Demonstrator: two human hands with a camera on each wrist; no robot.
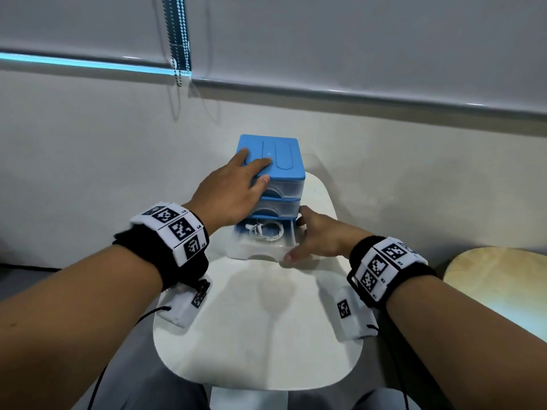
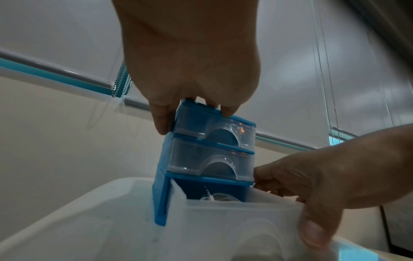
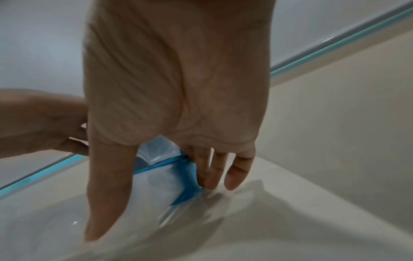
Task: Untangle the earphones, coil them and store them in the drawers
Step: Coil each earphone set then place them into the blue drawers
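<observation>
your left hand (image 1: 233, 187) lies palm down on the blue top of the drawer unit (image 1: 284, 155), fingers stretched flat over the lid and the thumb hanging over the front edge against the top drawer (image 1: 284, 187). from the left wrist view the fingertips (image 2: 228, 110) hook just over the lid's edge, so the hand presses on the unit rather than wrapping round it.

your right hand (image 1: 319, 238) sits lower, at the right side of the bottom drawer (image 1: 260, 251), which is pulled out toward you. its thumb (image 1: 291, 256) lies along the drawer's front right corner, and the other fingers reach back along the right wall toward the blue frame. in the right wrist view those fingers (image 3: 212, 169) are straight and touch the blue corner post, the thumb pointing down along the clear plastic. the hand is laid against the drawer, not clenched on it.

the earphones (image 1: 266, 230) lie coiled inside that open bottom drawer, a loose white loop on its floor, just left of your right hand and below your left palm. neither hand touches them. the left wrist view shows a bit of the white cable (image 2: 214, 196) above the drawer's front wall.

the middle drawer (image 1: 278, 207) is pushed in, as is the top one. the unit stands at the far end of a white table (image 1: 260, 335). a pale round stool top (image 1: 500, 279) shows to your right, and a bead chain (image 1: 177, 39) hangs from the blind behind.
</observation>
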